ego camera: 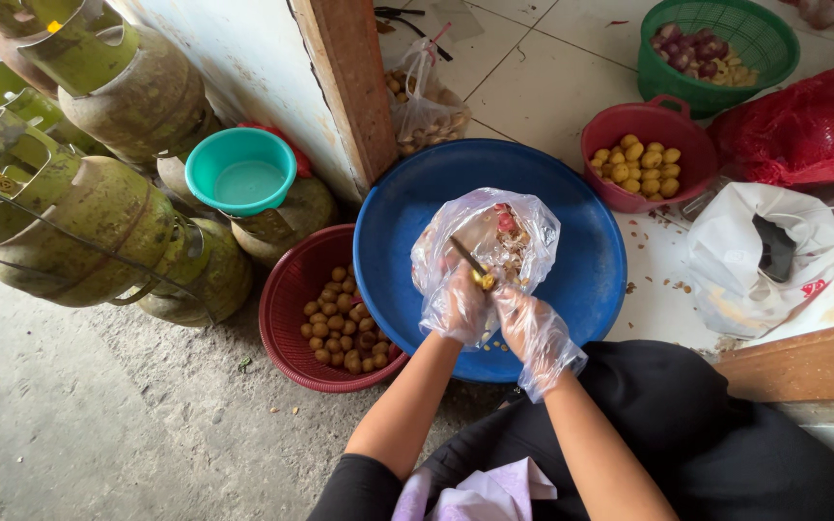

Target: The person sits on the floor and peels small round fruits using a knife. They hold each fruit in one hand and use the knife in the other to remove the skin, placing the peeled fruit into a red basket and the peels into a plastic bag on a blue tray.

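Note:
Both my hands wear clear plastic gloves and meet over a wide blue basin (581, 241). My left hand (456, 307) grips a small yellow peeled potato (484, 281). My right hand (525, 323) holds a knife (465, 255) whose blade points up and to the left, resting against the potato. Just beyond my hands, a clear plastic bag (523, 227) with peelings lies open in the basin.
A red basket (287, 289) of small brown potatoes stands left of the basin. A red bowl (605, 188) holds peeled yellow ones. Behind it stands a green basket (774, 53). Green gas cylinders (98, 217) and a teal bowl (241, 172) crowd the left. A white bag (726, 260) lies at right.

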